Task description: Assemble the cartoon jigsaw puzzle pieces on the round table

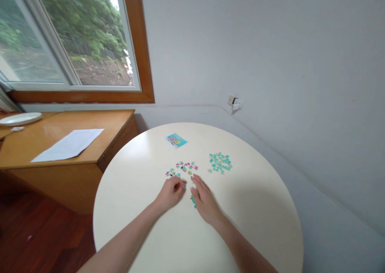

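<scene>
My left hand (171, 193) is closed in a pinch, with a small puzzle piece (184, 182) at its fingertips, partly hidden by them. Opposite it, my right hand (207, 201) lies on the table with fingers stretched out and the thumb apart. A teal strip of puzzle (193, 201) shows beside the right thumb, partly covered by that hand. Just beyond both hands lie loose pink, teal and yellow puzzle pieces (187, 166). More pieces (171, 172) sit past the left knuckles.
On the round white table (144, 221), a heap of teal and pale green pieces (220, 163) lies to the right. A small colourful picture card (177, 140) lies at the back. To the left stands a wooden desk (117, 124) with a paper sheet (69, 144) and a white plate (21, 119).
</scene>
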Demonstrator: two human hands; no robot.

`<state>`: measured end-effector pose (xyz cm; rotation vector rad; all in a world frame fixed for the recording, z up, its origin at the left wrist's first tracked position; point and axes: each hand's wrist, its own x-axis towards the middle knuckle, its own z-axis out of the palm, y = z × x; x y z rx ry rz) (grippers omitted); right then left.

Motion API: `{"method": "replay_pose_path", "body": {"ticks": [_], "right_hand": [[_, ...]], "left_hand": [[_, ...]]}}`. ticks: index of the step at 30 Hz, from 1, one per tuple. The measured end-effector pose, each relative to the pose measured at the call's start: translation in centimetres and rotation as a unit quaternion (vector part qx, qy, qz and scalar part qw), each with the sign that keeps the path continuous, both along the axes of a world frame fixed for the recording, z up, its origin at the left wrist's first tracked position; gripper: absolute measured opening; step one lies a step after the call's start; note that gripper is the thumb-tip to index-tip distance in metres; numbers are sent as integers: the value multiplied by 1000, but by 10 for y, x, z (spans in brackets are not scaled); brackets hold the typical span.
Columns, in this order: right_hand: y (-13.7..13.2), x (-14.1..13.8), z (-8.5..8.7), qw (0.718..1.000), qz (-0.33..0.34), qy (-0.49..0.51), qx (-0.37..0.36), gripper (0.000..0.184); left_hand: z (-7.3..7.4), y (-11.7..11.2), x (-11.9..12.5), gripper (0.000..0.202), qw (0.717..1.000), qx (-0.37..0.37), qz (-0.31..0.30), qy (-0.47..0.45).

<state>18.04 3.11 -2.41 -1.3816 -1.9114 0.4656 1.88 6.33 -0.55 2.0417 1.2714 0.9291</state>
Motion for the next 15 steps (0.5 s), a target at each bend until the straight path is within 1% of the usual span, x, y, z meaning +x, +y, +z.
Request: {"method": "replay_pose_path", "body": {"ticks": [3, 7, 12, 15], "right_hand": [[7, 3, -3, 993, -31, 112, 5, 43], [13, 4, 0, 975, -65, 211, -5, 42], [28, 4, -3, 947, -120, 295, -45, 45], [42, 2, -5, 930, -113, 346, -56, 46]], "left_hand": [[-1, 1, 1, 12, 999, -21, 24, -32], [-3, 4, 3, 13, 990, -49, 74, -106], [-1, 8, 3, 18, 962, -72, 147, -218], [3, 9, 3, 24, 945, -80, 163, -273]]}}
